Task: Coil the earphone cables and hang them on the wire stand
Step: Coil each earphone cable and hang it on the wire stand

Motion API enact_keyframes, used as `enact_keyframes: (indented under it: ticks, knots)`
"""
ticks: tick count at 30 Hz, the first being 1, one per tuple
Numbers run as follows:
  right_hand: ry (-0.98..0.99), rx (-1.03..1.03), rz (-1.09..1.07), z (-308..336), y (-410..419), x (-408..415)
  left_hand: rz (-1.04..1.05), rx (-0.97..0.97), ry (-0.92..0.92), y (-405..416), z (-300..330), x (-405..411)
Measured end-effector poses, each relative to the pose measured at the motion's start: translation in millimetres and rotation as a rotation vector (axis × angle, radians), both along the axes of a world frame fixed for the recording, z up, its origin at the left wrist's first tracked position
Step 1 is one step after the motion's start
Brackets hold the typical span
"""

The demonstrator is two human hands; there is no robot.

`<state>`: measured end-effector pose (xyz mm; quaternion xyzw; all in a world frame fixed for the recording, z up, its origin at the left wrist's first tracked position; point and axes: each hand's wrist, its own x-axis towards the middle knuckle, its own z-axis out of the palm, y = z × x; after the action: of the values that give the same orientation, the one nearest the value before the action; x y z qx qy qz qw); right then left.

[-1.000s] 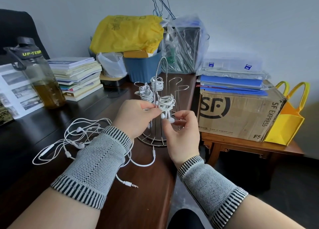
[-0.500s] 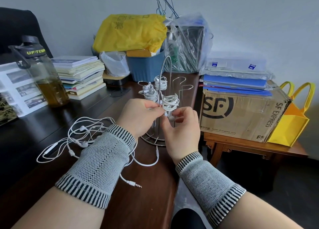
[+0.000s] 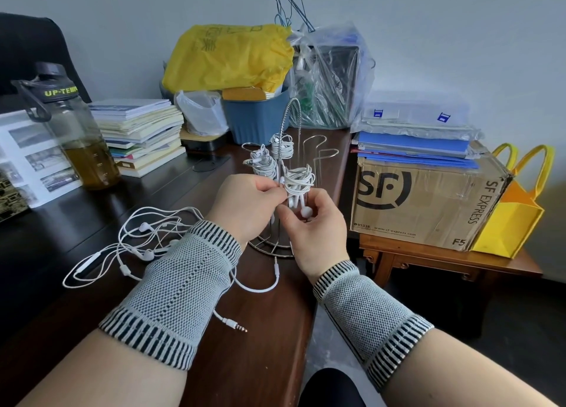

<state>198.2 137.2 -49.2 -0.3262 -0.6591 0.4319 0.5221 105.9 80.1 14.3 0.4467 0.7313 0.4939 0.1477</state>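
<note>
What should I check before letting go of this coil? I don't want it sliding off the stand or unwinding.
1. Coiled earphone looped over a hook of the wire stand: cannot tell, fingers hide the seat.
2. Left hand pinching the coil: ok.
3. Right hand holding the dangling earbuds: ok.
4. Two earlier coils hanging clear: ok.
5. Free hooks left: ok.
6. Loose earphones on the desk tangled: not ok.

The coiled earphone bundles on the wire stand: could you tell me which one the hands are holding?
The nearest, lowest bundle; the left hand and right hand pinch it, the other two hang untouched behind.
</note>
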Motion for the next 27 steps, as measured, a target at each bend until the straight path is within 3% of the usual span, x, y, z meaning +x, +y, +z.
enact_keyframes:
  ticks: [11,19,27]
  knots:
    - [0.018,0.050,-0.110,-1,-5,1,-0.123,-0.091,-0.131,7,-10,5]
    - [-0.035,0.270,-0.321,-17,-2,6,-0.188,-0.104,-0.352,4,-4,16]
    - [0.002,0.141,-0.287,-13,-5,10,-0.200,-0.104,-0.425,4,-3,18]
